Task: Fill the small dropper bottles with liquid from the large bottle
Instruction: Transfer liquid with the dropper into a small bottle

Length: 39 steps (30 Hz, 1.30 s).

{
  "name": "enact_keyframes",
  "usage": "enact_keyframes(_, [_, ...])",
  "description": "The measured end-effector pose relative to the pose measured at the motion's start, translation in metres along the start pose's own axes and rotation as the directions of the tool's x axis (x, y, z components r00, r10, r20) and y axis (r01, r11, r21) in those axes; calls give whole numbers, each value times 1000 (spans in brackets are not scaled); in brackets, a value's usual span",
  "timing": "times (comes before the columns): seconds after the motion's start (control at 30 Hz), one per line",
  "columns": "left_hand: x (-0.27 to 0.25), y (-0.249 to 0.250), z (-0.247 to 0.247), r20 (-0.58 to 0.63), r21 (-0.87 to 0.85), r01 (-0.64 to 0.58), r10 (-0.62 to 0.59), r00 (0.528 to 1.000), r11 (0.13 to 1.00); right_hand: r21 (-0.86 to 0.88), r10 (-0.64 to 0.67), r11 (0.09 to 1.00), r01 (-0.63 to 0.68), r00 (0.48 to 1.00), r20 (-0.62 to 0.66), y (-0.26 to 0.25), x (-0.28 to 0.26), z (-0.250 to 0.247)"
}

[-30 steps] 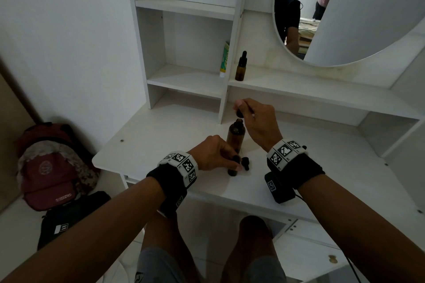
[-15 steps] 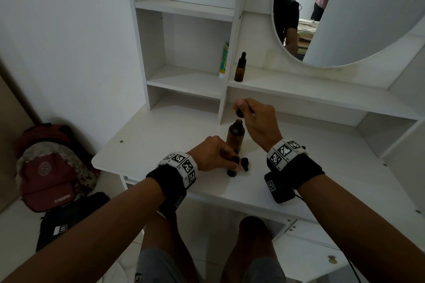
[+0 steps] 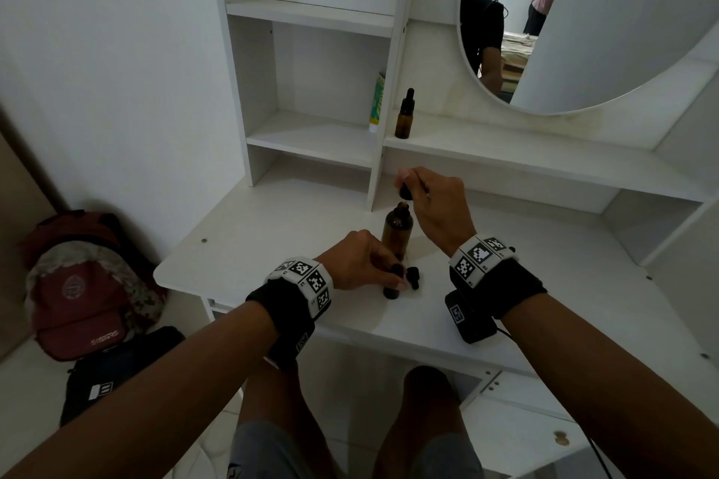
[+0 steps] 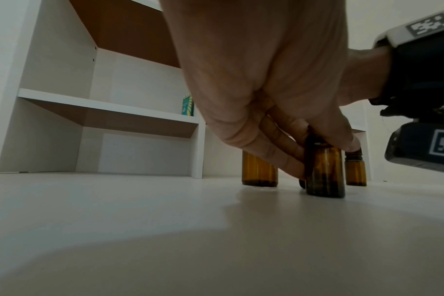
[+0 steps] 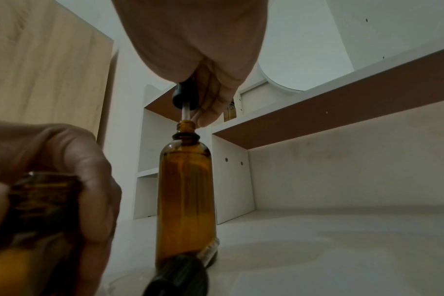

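Right hand (image 3: 435, 214) pinched dropper (image 5: 181, 96) in large bottle (image 5: 185, 200); left hand (image 3: 358, 261) gripped small bottle (image 4: 325, 172). Drip or tipping was likely on transfer.

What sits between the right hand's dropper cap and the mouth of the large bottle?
Only the dropper's glass tube: it runs from the cap pinched by the right hand down into the large bottle mouth. The right wrist view shows it best.

The left hand (image 4: 266, 90) hid the small bottle's (image 4: 325, 172) neck (the large bottle's (image 4: 259, 171) top too).
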State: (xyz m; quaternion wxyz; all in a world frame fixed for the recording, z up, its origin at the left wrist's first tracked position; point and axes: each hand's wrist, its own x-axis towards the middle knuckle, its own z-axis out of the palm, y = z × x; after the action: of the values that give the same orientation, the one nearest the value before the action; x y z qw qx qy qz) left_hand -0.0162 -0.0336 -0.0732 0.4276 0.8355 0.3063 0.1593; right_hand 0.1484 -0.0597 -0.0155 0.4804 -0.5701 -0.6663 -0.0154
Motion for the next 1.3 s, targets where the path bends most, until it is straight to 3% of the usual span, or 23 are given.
enact_keyframes(0.37, [0,0,0,6,-1,6,-6,1000,1000,-21,-40,999,39,999,-27,-1,2,-3])
enact_keyframes(0.67, [0,0,0,0,-23,-3,3,1000,1000,205,33,979,7,981,-191,-36,26,-42])
enact_keyframes(0.97, [-1,0,0,-5,-1,-12,12,1000,1000,210,45,977,-40,999,-19,-36,-13,-37])
enact_keyframes(1.3, [0,-1,1,-3,26,-1,1,1000,1000,213,121,968,-130,991,57,-33,-38,-24])
